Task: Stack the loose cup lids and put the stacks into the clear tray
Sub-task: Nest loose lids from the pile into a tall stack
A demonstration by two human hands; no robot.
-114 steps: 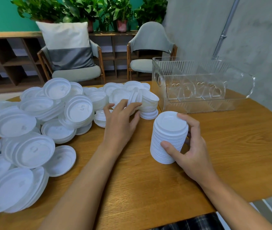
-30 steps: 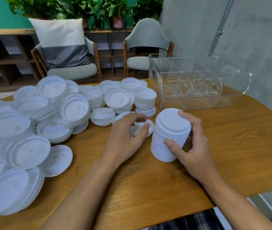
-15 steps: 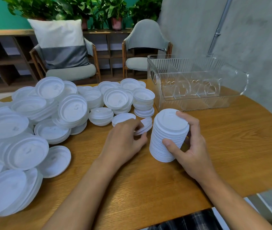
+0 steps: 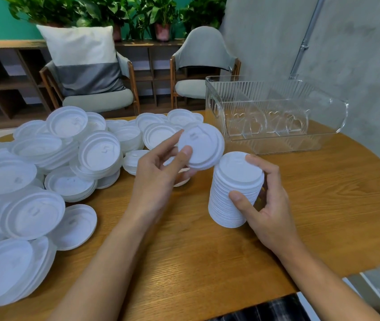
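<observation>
A tall stack of white cup lids (image 4: 235,191) stands on the wooden table (image 4: 207,262); my right hand (image 4: 263,205) grips its side with thumb in front and fingers behind. My left hand (image 4: 158,177) pinches a few nested white lids (image 4: 204,149), lifted and tilted, just left of and above the stack's top. A large heap of loose white lids (image 4: 52,165) covers the left of the table. The clear ribbed tray (image 4: 274,140) sits at the back right with no lids visible in it.
Two chairs (image 4: 202,66) and a low shelf with potted plants stand behind the table. A grey wall with a pipe runs on the right. The table's rounded edge curves along the right and front.
My left hand has picked a few lids off the table and raised them toward the top of the stack. My right hand kept its grip on the stack.
</observation>
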